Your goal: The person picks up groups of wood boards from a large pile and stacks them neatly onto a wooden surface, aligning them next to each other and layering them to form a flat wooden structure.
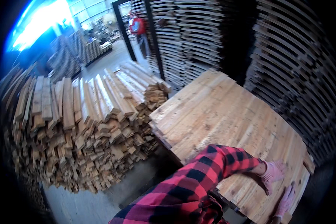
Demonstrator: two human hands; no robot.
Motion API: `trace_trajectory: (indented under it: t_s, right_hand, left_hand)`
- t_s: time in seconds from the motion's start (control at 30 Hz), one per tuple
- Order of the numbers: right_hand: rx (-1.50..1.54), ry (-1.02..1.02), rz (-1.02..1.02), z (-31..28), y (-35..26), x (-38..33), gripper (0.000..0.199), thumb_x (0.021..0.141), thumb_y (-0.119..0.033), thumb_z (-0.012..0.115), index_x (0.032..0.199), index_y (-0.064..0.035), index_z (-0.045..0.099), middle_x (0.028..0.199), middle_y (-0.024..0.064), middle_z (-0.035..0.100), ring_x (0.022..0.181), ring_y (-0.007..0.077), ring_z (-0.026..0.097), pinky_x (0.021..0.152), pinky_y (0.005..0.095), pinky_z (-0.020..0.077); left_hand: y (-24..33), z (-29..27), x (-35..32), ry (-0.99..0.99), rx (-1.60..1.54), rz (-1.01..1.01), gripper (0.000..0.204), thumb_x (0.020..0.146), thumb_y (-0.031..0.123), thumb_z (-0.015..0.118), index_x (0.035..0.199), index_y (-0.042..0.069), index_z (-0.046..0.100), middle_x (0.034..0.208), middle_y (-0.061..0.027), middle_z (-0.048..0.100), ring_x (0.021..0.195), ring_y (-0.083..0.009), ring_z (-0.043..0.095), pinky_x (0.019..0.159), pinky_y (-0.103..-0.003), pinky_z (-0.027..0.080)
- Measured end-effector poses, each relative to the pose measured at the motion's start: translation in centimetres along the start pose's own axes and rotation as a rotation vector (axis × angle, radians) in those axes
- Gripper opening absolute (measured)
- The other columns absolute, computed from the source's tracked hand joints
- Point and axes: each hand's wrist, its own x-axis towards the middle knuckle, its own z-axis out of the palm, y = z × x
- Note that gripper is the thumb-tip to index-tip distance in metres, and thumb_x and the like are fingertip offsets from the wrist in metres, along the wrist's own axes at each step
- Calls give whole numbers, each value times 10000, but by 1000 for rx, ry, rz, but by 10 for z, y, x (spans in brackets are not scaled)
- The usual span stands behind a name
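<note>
Pale wooden planks (227, 123) lie side by side and make a broad flat layer in front of me. My left hand (273, 174), in a pink-and-white glove, rests on the planks near their right end, its fingers spread and the thumb apart. Closer to me, my right hand (286, 201) wears the same kind of glove. Its fingers stretch along the planks by the near right edge. Neither hand is closed round anything. One short wooden piece (308, 164) sits at the right edge, and another small piece (286, 217) is beside my right wrist.
A big heap of loose wooden slats (78, 127) stands at the left, their ends jutting toward me. Tall stacks of spaced boards (291, 74) rise at the right and back. A dark metal frame (155, 41) stands behind. A person in red (138, 28) is in the distance.
</note>
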Motion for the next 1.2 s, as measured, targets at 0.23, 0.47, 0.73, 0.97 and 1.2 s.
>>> trace_trajectory:
  t_s: [0.23, 0.47, 0.73, 0.97, 1.2]
  right_hand:
    - [-398, 92, -350, -9, 1, -13, 489, 1057, -349, 476, 1398, -8, 553, 1440, 277, 505, 1351, 447, 455, 1130, 534, 377]
    - [-974, 193, -512, 4, -233, -48, 611, 1004, -459, 509, 1514, -131, 438, 1412, 311, 504, 1277, 425, 508, 1042, 493, 458]
    - [263, -64, -1478, 121, -513, -47, 609, 803, -114, 754, 1378, -40, 569, 1449, 307, 478, 1246, 444, 545, 1024, 485, 484]
    - [548, -407, -2108, 183, -688, -140, 537, 810, -215, 764, 1298, -51, 614, 1291, 295, 583, 1036, 421, 661, 855, 460, 563]
    - [639, -602, -2336, 211, -734, -191, 498, 858, -247, 705, 1300, -52, 587, 1329, 232, 548, 1082, 370, 641, 845, 430, 552]
  left_hand:
    - [12, -54, -103, 397, -119, -21, 939, 727, 638, 718, 1376, -12, 526, 1461, -316, 441, 1401, -468, 369, 1176, -546, 260]
    - [69, -132, -483, 1227, 287, -942, 611, 786, 201, 771, 1332, 27, 557, 1305, -185, 584, 1241, -369, 539, 1101, -445, 409]
    - [160, -180, -715, 354, 894, -2387, 1120, 788, 565, 744, 1625, 147, 129, 1639, -249, 169, 1524, -447, 120, 1218, -608, 78]
    - [171, -203, -727, 206, 592, -2299, 1063, 794, 618, 730, 1621, 261, 167, 1648, -174, 205, 1505, -448, 188, 1207, -619, 128]
    - [162, -222, -719, 86, 492, -2349, 649, 830, 492, 757, 1409, 290, 543, 1644, -161, 226, 1473, -487, 243, 1151, -659, 231]
